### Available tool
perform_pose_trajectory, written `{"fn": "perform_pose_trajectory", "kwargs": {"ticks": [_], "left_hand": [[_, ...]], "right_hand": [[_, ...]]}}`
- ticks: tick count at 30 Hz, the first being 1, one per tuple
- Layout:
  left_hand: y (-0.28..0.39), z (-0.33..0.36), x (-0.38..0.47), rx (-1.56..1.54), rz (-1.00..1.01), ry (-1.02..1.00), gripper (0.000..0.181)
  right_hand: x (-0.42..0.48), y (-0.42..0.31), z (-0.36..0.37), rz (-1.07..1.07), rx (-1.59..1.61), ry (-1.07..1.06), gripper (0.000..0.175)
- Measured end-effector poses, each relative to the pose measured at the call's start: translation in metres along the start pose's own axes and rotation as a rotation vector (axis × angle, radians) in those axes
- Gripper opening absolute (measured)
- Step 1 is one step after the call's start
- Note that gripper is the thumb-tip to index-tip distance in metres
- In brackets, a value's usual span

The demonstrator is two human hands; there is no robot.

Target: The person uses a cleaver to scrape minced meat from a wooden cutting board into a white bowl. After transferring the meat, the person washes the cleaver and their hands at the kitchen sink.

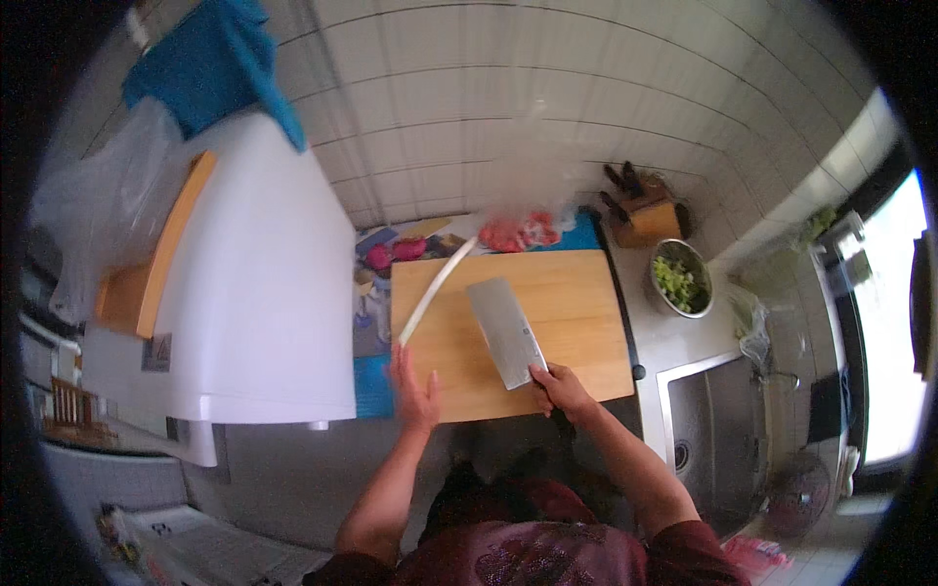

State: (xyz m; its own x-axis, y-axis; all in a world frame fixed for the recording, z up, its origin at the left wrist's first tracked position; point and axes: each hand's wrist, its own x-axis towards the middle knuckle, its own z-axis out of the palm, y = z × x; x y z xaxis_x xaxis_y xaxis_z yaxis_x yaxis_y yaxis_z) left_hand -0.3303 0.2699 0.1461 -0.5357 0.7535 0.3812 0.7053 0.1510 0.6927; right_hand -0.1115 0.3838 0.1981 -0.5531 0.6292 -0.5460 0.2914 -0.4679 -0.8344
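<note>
My right hand (564,392) grips a Chinese cleaver (506,333) by its dark handle. The broad steel blade lies flat-side up over the wooden cutting board (579,322), pointing away from me to the left. At the board's left edge is my left hand (418,392), thumb apart from the fingers. Its fingertips are at the near end of a long, thin, pale stalk-like piece (438,289); whether they touch it, I cannot tell. That piece slants across the board's left side, its far end passing the back edge.
A red and white plastic bag (520,231) sits behind the board. To the right are a knife block (651,220), a steel bowl (711,289) with chopped greens (676,282), and a sink (714,417). A white refrigerator (271,293) stands close on the left.
</note>
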Motion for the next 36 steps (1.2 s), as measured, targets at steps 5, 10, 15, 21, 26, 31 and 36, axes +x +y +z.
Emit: {"fn": "perform_pose_trajectory", "kwargs": {"ticks": [5,10,15,21,26,31,36], "left_hand": [[-0.009,0.006,-0.001,0.078,0.125,0.022,0.055],[-0.004,0.001,0.0,0.086,0.157,-0.002,0.051],[-0.011,0.0,-0.002,0.156,0.158,-0.016,0.049],[-0.018,0.004,0.009,0.232,0.256,-0.069,0.049],[-0.022,-0.002,0.0,0.28,0.225,-0.072,0.049],[-0.015,-0.002,-0.003,0.245,0.161,-0.091,0.049],[-0.035,0.002,-0.009,0.106,0.157,-0.048,0.05]], "right_hand": [[-0.076,0.018,-0.059,0.014,0.275,0.235,0.027],[-0.183,0.073,-0.146,-0.053,0.438,0.652,0.027],[-0.259,0.117,-0.218,-0.06,0.297,0.986,0.023],[-0.215,0.262,-0.278,0.539,-0.525,1.131,0.026],[-0.244,0.222,-0.261,0.347,-0.141,1.197,0.027],[-0.245,0.255,-0.272,0.39,-0.575,1.294,0.028],[-0.266,0.227,-0.229,0.149,0.176,1.178,0.029]]}}
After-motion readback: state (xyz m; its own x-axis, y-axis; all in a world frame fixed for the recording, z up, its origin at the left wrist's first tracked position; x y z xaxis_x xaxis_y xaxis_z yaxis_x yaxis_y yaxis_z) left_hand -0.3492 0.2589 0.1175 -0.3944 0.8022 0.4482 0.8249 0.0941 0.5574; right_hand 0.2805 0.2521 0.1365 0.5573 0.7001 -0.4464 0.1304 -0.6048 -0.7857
